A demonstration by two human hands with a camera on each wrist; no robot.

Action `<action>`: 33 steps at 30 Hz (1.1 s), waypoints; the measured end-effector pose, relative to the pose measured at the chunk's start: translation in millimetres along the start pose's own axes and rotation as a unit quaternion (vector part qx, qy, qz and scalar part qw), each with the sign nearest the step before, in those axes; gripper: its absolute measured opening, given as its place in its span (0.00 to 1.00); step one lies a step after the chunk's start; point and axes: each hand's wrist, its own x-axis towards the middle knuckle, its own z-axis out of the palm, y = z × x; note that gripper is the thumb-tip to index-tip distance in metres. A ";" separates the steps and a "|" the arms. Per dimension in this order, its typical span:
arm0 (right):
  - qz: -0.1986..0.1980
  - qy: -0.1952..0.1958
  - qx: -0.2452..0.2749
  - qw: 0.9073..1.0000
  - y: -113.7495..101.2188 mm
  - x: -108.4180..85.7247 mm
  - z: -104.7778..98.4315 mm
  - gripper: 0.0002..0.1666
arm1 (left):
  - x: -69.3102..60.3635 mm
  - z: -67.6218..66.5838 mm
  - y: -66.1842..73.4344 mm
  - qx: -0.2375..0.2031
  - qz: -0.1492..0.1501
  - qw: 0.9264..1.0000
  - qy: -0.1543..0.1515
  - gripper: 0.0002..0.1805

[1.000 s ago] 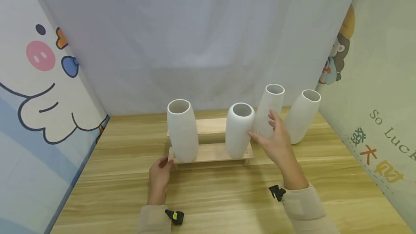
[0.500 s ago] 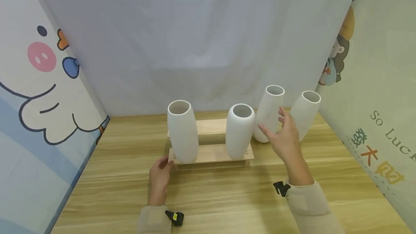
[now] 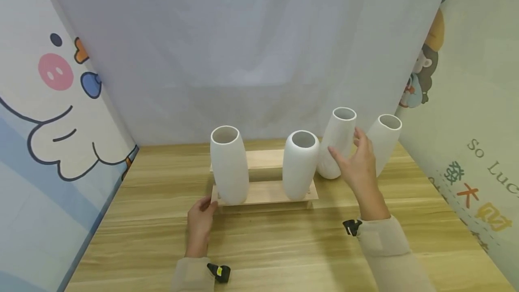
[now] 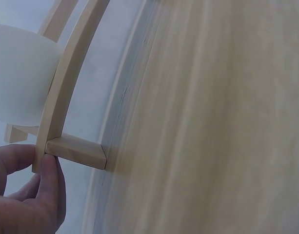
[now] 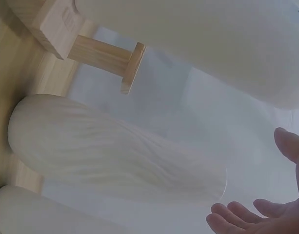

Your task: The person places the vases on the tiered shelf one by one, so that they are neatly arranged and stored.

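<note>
My left hand [image 3: 200, 220] pinches the front left end of a low two-tier wooden rack [image 3: 265, 193]; the left wrist view shows thumb and fingers on either side of its plank [image 4: 66, 83]. Two white vases stand upright on the front plank, a left vase [image 3: 229, 170] and a right vase [image 3: 300, 168]. My right hand [image 3: 360, 166], fingers spread, is in front of a white vase with wavy ribs [image 5: 115, 146] on the table right of the rack. In the right wrist view a gap shows between the fingertips and this ribbed vase.
Another white vase [image 3: 385, 141] stands at the far right, partly behind my right hand. The rack's back plank [image 3: 263, 159] is higher, near the grey cloth backdrop [image 3: 243, 57]. Printed panels border the wood-grain table [image 3: 275, 247] on both sides.
My right hand has moved right, away from the right vase on the rack, toward the ribbed vase. My left hand stays on the rack's end. The vases have not moved.
</note>
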 end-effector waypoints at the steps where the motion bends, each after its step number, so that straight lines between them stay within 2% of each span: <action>1: 0.001 0.002 0.001 1.000 0.3 1.4 0.3 0.50 | 0.0 0.0 -0.1 -0.002 0.000 1.000 -0.001 0.21; 5: 0.003 0.015 0.006 1.000 1.5 7.1 2.5 0.50 | -0.5 -0.1 0.2 -0.004 -0.004 1.000 -0.005 0.21; 12: 0.000 0.038 0.005 0.999 3.8 15.0 6.0 0.49 | -0.9 -0.2 0.1 0.004 0.006 1.000 -0.002 0.21; 24: -0.009 0.043 0.003 0.999 9.6 29.0 9.5 0.50 | 0.6 -0.5 -2.6 0.015 0.012 1.000 -0.002 0.21; 33: 0.006 0.030 0.000 1.000 11.3 42.8 10.3 0.50 | 0.8 -0.4 -1.8 0.014 0.012 1.000 0.000 0.21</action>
